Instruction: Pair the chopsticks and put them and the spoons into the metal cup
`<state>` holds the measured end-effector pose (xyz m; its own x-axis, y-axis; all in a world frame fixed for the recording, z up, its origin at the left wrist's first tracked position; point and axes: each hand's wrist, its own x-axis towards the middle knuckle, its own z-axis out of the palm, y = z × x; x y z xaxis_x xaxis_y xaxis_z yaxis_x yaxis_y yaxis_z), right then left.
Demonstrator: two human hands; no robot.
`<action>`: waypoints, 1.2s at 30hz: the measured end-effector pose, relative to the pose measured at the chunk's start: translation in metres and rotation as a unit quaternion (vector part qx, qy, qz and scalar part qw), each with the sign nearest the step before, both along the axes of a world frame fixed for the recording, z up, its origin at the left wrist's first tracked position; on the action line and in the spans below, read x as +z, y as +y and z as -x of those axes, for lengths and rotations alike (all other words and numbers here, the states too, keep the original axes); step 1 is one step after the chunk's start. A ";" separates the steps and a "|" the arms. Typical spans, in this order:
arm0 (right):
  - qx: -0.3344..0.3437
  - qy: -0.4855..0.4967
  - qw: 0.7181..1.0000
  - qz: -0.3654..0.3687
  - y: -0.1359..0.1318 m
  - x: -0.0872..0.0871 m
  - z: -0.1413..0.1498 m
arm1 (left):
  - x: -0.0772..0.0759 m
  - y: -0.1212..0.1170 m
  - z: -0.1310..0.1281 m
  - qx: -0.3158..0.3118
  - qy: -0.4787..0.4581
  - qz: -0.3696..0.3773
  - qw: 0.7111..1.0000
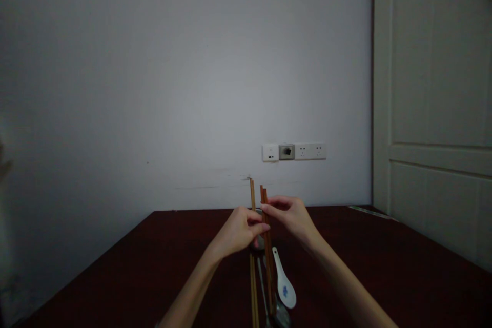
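Right hand (292,213) pinches reddish-brown chopsticks (268,261) near upper ends, thumb against fingers. Left hand (243,228) at same pair, thumb tip touching or just beside; can't tell if gripping. Pair is over the dark red counter (146,261), lower ends by metal spoon (283,314). Paler chopsticks (252,287) pass behind left hand. White spoon (284,284), blue motif on bowl, lies just right of held pair.
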<state>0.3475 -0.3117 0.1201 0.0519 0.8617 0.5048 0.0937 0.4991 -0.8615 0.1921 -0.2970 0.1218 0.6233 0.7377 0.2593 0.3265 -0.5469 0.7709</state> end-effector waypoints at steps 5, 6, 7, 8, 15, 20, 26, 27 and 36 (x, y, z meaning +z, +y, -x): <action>-0.006 -0.002 1.000 -0.003 -0.001 0.000 -0.001 | -0.002 0.001 0.001 0.009 0.008 -0.019 1.000; -0.007 -0.001 1.000 -0.003 -0.001 0.000 -0.001 | -0.002 0.001 0.001 0.009 0.009 -0.024 1.000; -0.008 0.000 1.000 -0.004 -0.001 0.001 -0.001 | -0.002 0.001 0.001 0.007 0.008 -0.029 1.000; -0.010 0.002 1.000 -0.005 -0.001 0.001 -0.001 | -0.001 0.001 0.002 0.004 0.007 -0.032 0.999; -0.015 0.014 1.000 -0.005 -0.001 0.002 0.000 | 0.001 -0.001 0.002 -0.007 0.006 -0.028 1.000; -0.013 0.015 1.000 -0.010 -0.001 0.003 0.000 | -0.001 0.001 0.001 -0.010 0.014 -0.024 1.000; -0.008 0.007 1.000 -0.019 -0.001 0.002 -0.001 | -0.002 0.004 0.001 -0.012 0.016 -0.031 0.999; -0.007 0.007 1.000 -0.020 -0.001 0.002 -0.001 | -0.003 0.004 0.001 -0.013 0.017 -0.031 0.999; -0.019 0.021 0.999 -0.015 0.000 0.003 0.000 | -0.005 0.005 0.002 -0.007 0.022 -0.033 0.999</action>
<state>0.3479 -0.3121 0.1227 0.1050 0.8428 0.5278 0.0777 0.5222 -0.8493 0.1902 -0.2924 0.1171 0.6455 0.7111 0.2787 0.3519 -0.6008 0.7178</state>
